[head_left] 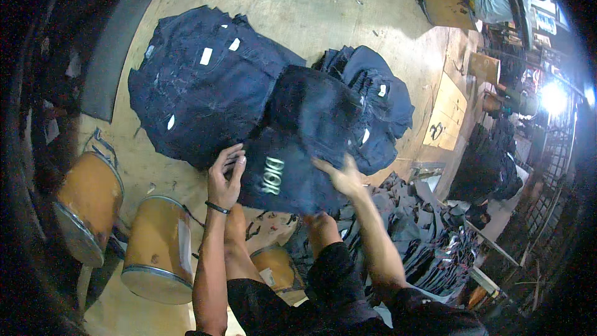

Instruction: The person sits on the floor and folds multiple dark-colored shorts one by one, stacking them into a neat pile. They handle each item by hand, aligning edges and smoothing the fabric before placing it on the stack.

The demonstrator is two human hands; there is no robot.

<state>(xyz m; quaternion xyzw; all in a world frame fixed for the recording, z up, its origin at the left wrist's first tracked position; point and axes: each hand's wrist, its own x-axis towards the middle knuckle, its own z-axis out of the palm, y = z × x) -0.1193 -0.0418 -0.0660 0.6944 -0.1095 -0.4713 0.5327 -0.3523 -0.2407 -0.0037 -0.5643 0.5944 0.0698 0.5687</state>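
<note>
The left hand [225,177] pinches the edge of a dark denim garment [298,143] while the right hand [341,175], fingers spread flat, smooths it on the floor [323,6] between two stacks of jeans [199,87], a loose heap [429,236] seemingly left to sort.

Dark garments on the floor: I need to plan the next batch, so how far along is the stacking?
Done: two stacks of dark garments lie ahead, a large one and a smaller one. In hand: the left hand and right hand are on a dark printed garment. Left: a loose heap at the right.
</note>
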